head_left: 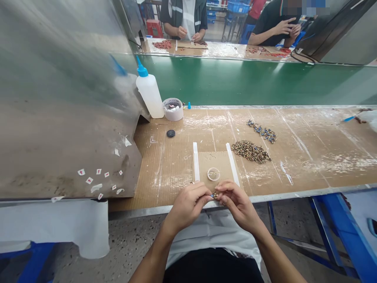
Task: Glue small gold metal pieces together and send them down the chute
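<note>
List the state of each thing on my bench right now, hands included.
left hand: shut, pinching the small metal part
right hand: shut, pinching the same part from the other side
glue bottle: upright, blue nozzle on
tape roll: lying flat, bits inside
white ring: lying flat, something small inside
gold parts: loose heap, apart from both hands
blue-and-gold parts: loose line beyond the heap

Cardboard-covered bench (309, 149), white-smeared: squeeze bottle (150, 96) with blue cap and tape roll (172, 109) stand back left, black disc (171, 133) before them, two white strips (196, 161) flank a small white ring (213, 173) near the front edge, heap of small brass-coloured parts (251, 151) right of these, smaller blue-flecked cluster (262, 132) behind it.
</note>
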Tool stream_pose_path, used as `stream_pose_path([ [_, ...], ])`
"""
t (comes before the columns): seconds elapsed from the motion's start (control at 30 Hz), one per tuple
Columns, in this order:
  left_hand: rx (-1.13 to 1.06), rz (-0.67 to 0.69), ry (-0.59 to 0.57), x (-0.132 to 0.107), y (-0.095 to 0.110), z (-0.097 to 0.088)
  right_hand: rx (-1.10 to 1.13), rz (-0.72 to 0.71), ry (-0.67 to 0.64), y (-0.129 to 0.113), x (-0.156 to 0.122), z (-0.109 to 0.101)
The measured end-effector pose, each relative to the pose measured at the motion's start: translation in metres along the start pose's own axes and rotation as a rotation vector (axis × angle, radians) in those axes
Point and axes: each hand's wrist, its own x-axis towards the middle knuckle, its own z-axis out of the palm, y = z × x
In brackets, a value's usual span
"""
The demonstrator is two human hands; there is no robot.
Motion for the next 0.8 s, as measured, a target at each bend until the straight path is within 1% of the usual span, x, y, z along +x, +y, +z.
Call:
stream_pose_path([
  [0.13, -0.022, 0.028, -0.042, 0.0006, 0.0005, -0.0044, -0.115, -0.072, -0.029, 0.0028, 0.0021, -0.0002],
  [0.3, 0.018, 0.073, -0.095, 0.0009, 0.0006, -0.0063, -0.17, -0.16, -0.026, 0.0051, 0.0022, 0.0005],
  [0.57, 0.025, 0.13, -0.177, 0.0024, 0.002, -0.0105, -0.3, -0.285, -0.053, -0.0006, 0.0033, 0.0019],
  [0.63, 0.02, 0.13, -0.192, 0.0023, 0.0021, -0.0108, -0.29, -0.284, -0.043, -0.002, 0.004, 0.0029],
  [0.8, 0.027, 0.143, -0.181, 0.002, 0.0018, -0.0096, -0.252, -0.213, 0.025, -0.0039, 0.0047, 0.0052],
])
